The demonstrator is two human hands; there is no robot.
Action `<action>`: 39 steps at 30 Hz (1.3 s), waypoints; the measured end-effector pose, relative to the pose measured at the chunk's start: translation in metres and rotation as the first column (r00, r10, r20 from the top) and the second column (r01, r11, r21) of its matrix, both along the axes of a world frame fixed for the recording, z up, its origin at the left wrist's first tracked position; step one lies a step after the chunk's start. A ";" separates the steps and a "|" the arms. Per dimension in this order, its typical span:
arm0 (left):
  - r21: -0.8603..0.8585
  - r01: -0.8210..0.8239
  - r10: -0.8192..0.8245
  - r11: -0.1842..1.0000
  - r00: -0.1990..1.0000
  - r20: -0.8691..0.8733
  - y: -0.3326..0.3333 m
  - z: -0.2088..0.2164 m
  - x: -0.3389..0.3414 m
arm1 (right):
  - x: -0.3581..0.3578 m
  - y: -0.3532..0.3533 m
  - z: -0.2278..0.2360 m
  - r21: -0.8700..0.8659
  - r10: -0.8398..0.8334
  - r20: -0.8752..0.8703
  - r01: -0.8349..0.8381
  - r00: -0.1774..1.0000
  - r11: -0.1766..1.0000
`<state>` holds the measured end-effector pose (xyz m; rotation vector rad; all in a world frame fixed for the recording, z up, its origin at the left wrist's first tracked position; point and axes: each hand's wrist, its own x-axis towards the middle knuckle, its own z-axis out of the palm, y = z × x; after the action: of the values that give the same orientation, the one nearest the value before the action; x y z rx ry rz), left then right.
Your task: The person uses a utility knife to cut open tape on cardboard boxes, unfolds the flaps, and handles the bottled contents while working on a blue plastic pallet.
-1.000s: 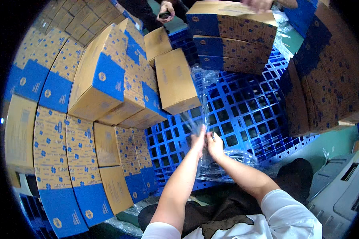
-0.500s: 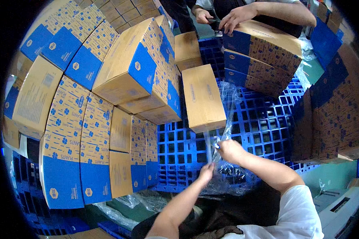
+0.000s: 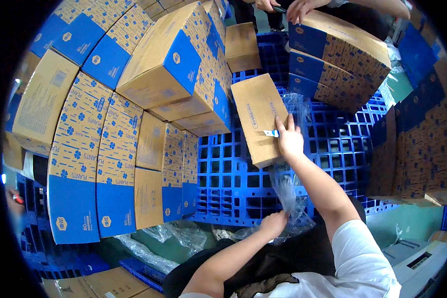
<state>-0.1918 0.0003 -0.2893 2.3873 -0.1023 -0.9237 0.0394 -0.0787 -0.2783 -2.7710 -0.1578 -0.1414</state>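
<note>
A plain cardboard box (image 3: 260, 116) lies at an angle in the middle of the blue plastic pallet (image 3: 223, 184). My right hand (image 3: 290, 139) rests on the box's top near its right edge, fingers stretched forward. From under its thumb side pokes a small white-and-blue tool (image 3: 271, 133), its exact kind unclear and the rest of it covered by the hand. Lower down, my left hand (image 3: 274, 225) is closed on crumpled clear plastic film (image 3: 286, 191), which runs up along the box's near end and right side.
Stacked blue-printed cartons (image 3: 74, 149) fill the left. Another carton stack (image 3: 333, 64) stands at far right, where a co-worker's hands (image 3: 303, 9) hold a dark tool. More cartons (image 3: 417, 144) stand on the right. Loose film (image 3: 184, 236) lies on the floor near me.
My right hand has moved from the film up and forward onto the box top. My left hand has shifted slightly right and nearer, still gripping the film. The box has turned slightly.
</note>
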 end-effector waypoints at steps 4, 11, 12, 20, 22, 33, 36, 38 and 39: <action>-0.125 -0.444 0.449 0.887 0.769 0.454 0.028 -0.002 0.016 | -0.023 -0.008 -0.009 0.062 -0.030 -0.014 0.031 0.999 0.998; -0.681 -0.694 0.668 0.234 0.624 -0.406 0.076 0.022 0.130 | -0.033 -0.041 -0.036 0.682 -0.261 -0.172 0.306 0.950 0.664; -0.739 -0.656 0.544 0.152 0.680 -0.492 0.076 0.022 0.133 | -0.036 -0.036 -0.027 0.677 -0.255 -0.260 0.364 0.931 0.640; -0.702 -0.624 0.800 0.344 0.586 -0.129 0.036 0.116 0.111 | -0.036 -0.061 0.083 0.456 -0.155 -0.221 0.243 0.963 0.856; -0.694 -0.550 0.771 0.464 0.637 0.010 0.010 0.109 0.088 | -0.044 -0.094 0.107 0.429 -0.124 -0.229 0.215 0.966 0.878; -0.008 0.041 -0.028 0.999 0.807 0.590 -0.057 0.024 0.020 | -0.110 -0.251 0.070 -0.379 -0.289 -0.389 0.134 0.875 0.916; 0.243 0.050 -0.119 0.969 0.953 0.280 -0.045 0.020 0.022 | -0.079 -0.193 0.079 -0.221 -0.069 -0.214 0.020 0.974 0.975; 0.310 0.142 -0.229 0.940 0.937 0.264 -0.036 0.000 0.021 | -0.054 -0.134 0.085 0.076 0.223 -0.085 -0.217 0.971 0.973; 0.353 0.166 -0.282 0.921 0.909 0.307 -0.036 -0.022 0.016 | -0.044 -0.107 0.075 0.065 0.341 0.046 -0.343 0.939 0.937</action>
<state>-0.1762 -0.0356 -0.3110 2.8768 -0.4054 -0.6342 -0.0048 -0.1858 -0.2028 -2.6212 -0.6270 -0.1016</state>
